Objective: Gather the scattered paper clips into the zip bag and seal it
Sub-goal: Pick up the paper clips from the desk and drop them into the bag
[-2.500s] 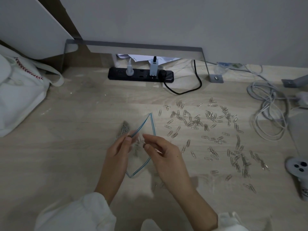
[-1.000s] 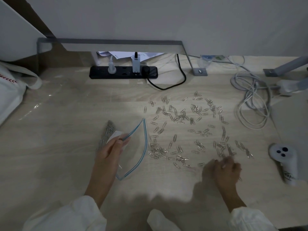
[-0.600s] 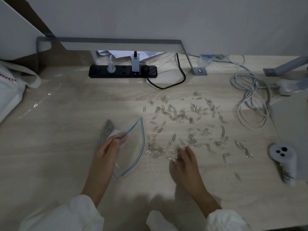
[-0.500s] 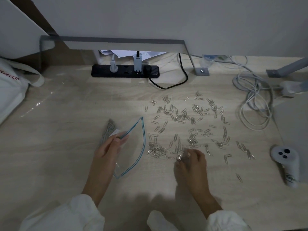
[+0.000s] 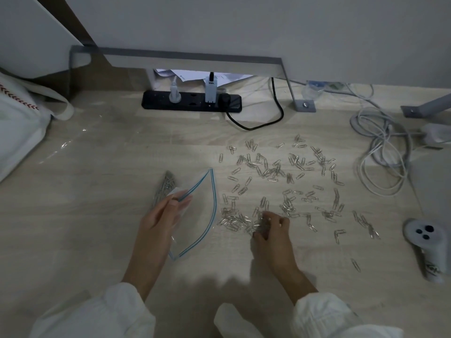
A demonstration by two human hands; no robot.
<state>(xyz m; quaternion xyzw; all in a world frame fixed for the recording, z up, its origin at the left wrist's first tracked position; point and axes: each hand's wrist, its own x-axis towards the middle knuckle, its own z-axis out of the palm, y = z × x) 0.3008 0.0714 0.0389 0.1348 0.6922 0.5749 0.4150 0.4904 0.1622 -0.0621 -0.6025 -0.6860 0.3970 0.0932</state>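
Head cam: left grip (image 5: pixel 168 215) pinches the zip bag (image 5: pixel 200 215) mouth open on the bench (image 5: pixel 97 215), right grip (image 5: pixel 271 228) curls round bunched paper clips (image 5: pixel 268 169) just beside it. With that floppy mouth, I reckon a loose handful spills short.

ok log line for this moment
left hand: pinches open zip bag | right hand: curled on paper clips | seal: not done

Desk (image 5: pixel 97 228): pale wood grain.
Paper clips (image 5: pixel 268 170): silver.
Zip bag (image 5: pixel 200 215): clear, twin blue stripes along the mouth.
Power strip (image 5: pixel 192 104): black; one grey plug (image 5: pixel 174 93), one white plug (image 5: pixel 210 91); black cable (image 5: pixel 253 129).
Coiled cable (image 5: pixel 380 152): pale grey.
Tote bag (image 5: pixel 17 128): white, red chevron stitching.
Controller (image 5: pixel 424 247): white, dark buttons.
Sleeves (image 5: pixel 102 313): white.
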